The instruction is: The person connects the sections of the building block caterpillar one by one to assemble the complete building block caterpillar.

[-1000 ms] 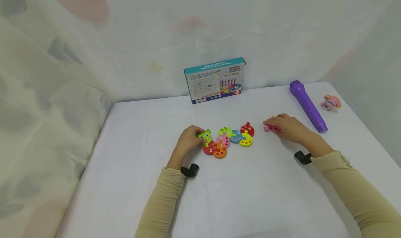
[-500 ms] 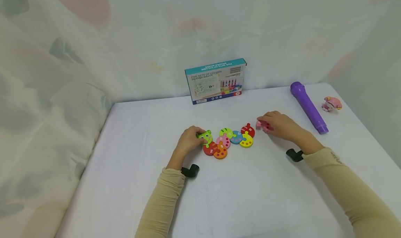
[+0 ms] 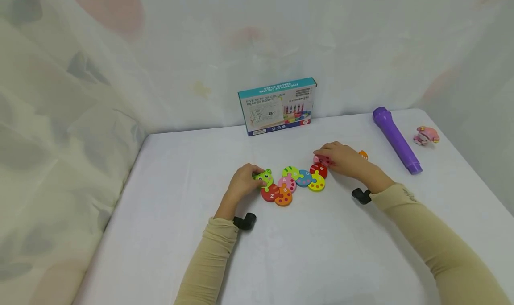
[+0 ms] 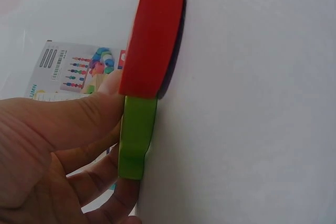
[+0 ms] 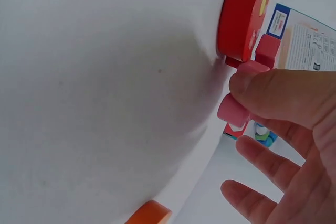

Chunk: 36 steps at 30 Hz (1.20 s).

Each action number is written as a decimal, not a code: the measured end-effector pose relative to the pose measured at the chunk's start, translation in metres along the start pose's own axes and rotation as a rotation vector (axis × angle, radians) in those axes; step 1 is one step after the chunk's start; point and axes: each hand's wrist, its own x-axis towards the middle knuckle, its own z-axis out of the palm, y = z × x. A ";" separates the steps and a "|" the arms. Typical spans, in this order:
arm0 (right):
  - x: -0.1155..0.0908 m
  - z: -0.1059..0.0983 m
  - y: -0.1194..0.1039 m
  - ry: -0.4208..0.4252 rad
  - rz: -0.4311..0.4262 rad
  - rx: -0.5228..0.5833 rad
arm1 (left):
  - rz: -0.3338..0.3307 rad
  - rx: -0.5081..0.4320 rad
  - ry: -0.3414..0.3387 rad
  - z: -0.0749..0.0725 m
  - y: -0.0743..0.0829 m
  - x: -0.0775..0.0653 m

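A jigsaw caterpillar of numbered, coloured wooden pieces lies in a zigzag on the white table. At its left end my left hand (image 3: 245, 180) holds the green smiling head piece (image 3: 265, 178), which joins the red number 2 piece (image 3: 271, 192). In the left wrist view, thumb and fingers grip the edge of that green piece. My right hand (image 3: 341, 159) pinches a pink puzzle piece (image 5: 234, 109) between thumb and fingers. This pink piece is right at the knob of the red number 8 piece (image 3: 318, 170), at the chain's right end; the hand partly covers it.
An orange puzzle piece (image 3: 363, 154) lies behind the right hand, partly hidden. Farther right are a purple toy microphone (image 3: 397, 140) and a small pink toy figure (image 3: 426, 135). A bead-set box (image 3: 278, 108) stands at the back against the curtain.
My right hand has moved left with the pink piece, up to the red number 8 piece, uncovering the orange piece behind it. The left hand has stayed on the green head piece.
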 end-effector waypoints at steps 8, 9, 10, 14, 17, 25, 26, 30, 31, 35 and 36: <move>0.005 0.003 -0.001 -0.032 0.014 -0.025 | 0.005 -0.002 0.007 0.001 -0.001 0.000; 0.005 0.003 -0.001 -0.035 0.016 -0.028 | 0.005 0.000 0.007 0.001 -0.002 0.001; 0.006 0.003 -0.002 -0.039 0.018 -0.030 | 0.005 0.001 0.007 0.001 -0.002 0.001; 0.007 0.003 -0.003 -0.063 0.032 -0.038 | 0.004 0.007 0.007 0.001 -0.002 0.001; 0.007 0.004 -0.003 -0.088 0.047 -0.051 | 0.004 0.009 0.005 0.000 -0.002 0.001; -0.012 -0.005 0.008 -0.051 0.169 -0.017 | 0.005 0.011 -0.002 0.001 0.001 0.003; -0.017 -0.006 0.012 -0.035 0.195 -0.014 | 0.004 0.012 -0.004 0.001 0.002 0.003; -0.037 -0.007 0.028 0.005 0.303 0.004 | -0.002 0.020 -0.005 0.002 0.002 0.004; -0.041 -0.007 0.032 0.008 0.323 0.020 | -0.003 0.020 -0.005 0.002 0.002 0.004; -0.053 -0.004 0.045 -0.005 0.390 0.087 | -0.010 0.012 0.000 0.002 0.000 0.003; -0.054 -0.003 0.047 -0.012 0.405 0.098 | -0.013 0.009 0.001 0.002 -0.001 0.003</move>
